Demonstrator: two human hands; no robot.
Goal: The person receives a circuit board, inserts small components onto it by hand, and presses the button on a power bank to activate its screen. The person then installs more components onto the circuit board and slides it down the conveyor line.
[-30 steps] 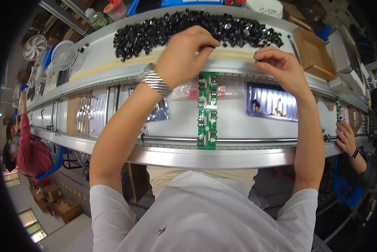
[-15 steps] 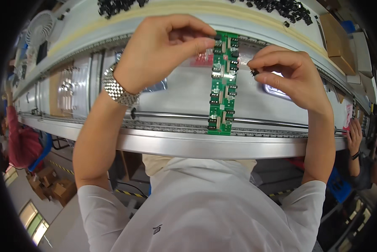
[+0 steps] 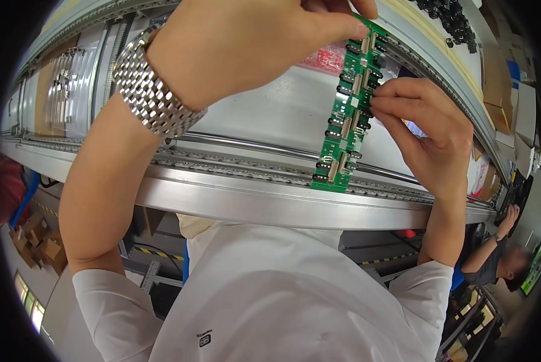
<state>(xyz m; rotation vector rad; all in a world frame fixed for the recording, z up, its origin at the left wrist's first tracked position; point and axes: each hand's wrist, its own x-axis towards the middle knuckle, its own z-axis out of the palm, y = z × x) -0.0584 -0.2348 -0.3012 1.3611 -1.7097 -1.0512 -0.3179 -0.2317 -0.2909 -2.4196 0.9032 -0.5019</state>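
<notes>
A long green circuit board (image 3: 346, 114) spans the two chain rails, carrying pale connectors and several small black parts along both long sides. My left hand (image 3: 246, 51), with a metal watch (image 3: 156, 90) on its wrist, is over the board's far end. Its thumb is at the board and its fingers are curled; the picture's top edge cuts them off, hiding what they hold. At the board's right side is my right hand (image 3: 430, 120), its thumb and fingers pinched on a small black component (image 3: 372, 96), mostly covered by the fingertips.
A metal rail (image 3: 252, 199) runs along the near side. Loose black parts (image 3: 448, 21) lie in a pile at the far right, near cardboard boxes (image 3: 496, 66). A red-and-clear bag (image 3: 325, 59) shows behind the board. Another person's hand (image 3: 507, 221) is at the right.
My right hand has brought the black component from beside the board to its right edge. My left hand stays at the far end. The view has shifted and tilted.
</notes>
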